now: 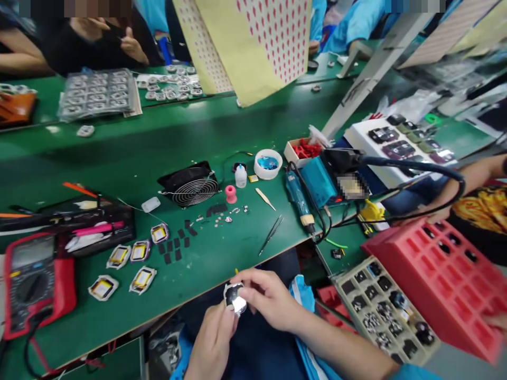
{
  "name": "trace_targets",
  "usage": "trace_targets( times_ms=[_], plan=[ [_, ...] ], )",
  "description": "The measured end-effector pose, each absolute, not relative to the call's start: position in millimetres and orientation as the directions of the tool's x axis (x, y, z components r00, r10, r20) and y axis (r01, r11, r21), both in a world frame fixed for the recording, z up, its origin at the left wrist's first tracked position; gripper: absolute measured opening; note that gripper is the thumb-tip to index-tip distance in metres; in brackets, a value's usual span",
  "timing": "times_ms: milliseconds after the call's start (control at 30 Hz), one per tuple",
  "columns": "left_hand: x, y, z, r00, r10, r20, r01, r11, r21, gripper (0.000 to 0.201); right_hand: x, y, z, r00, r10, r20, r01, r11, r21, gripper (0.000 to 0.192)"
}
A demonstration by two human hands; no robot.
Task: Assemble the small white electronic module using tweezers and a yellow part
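Between both hands, just off the table's front edge, is a watch case point(236, 302) with a shiny dark face and a pale rim. My left hand point(216, 330) grips its lower left side, fingers closed. My right hand point(267, 298) holds the upper right edge, its thumb on the glossy face. Several similar pale cases with yellow-and-white insides, one of them a watch case point(141, 279), lie on the green table to the left. Near them are small black pads point(176, 244). Tweezers point(271, 235) lie a little beyond my right hand.
A red multimeter point(37, 285) stands at the left. Across the back are a fan point(194, 187), a white bottle point(240, 176), a round white tub point(268, 164) and a blue electric screwdriver point(298, 198). Right are a parts tray point(348, 303) and a red foam tray point(425, 285). Co-workers sit opposite and right.
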State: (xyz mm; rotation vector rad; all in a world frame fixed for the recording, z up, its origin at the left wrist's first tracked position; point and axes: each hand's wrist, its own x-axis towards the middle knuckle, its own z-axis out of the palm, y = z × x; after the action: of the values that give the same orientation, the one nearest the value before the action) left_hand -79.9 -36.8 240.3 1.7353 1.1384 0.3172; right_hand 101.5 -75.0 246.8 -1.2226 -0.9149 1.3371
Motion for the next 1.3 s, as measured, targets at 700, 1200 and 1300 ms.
trace_targets(
  times_ms=[700, 1200, 1300],
  plan=[
    [-46.5, 3.2, 271.2, 0.673, 0.686, -0.278, -0.070, 0.433, 0.899, 0.040, 135.8, -78.0, 271.1, 0.180, 0.908, 0.378, 0.528, 0.235, -0.816, 0.051],
    [-44.0, -6.4, 266.9, 0.728, 0.554, -0.404, -0.333, 0.801, 0.498, 0.037, 120.2, -88.0, 271.4, 0.260, 0.918, 0.299, 0.340, 0.202, -0.918, 0.029],
    [-44.1, -7.0, 265.9, 0.742, 0.541, -0.396, -0.302, 0.797, 0.523, 0.039, 123.4, -87.9, 270.9, 0.302, 0.923, 0.236, 0.277, 0.152, -0.949, 0.022]
  ],
)
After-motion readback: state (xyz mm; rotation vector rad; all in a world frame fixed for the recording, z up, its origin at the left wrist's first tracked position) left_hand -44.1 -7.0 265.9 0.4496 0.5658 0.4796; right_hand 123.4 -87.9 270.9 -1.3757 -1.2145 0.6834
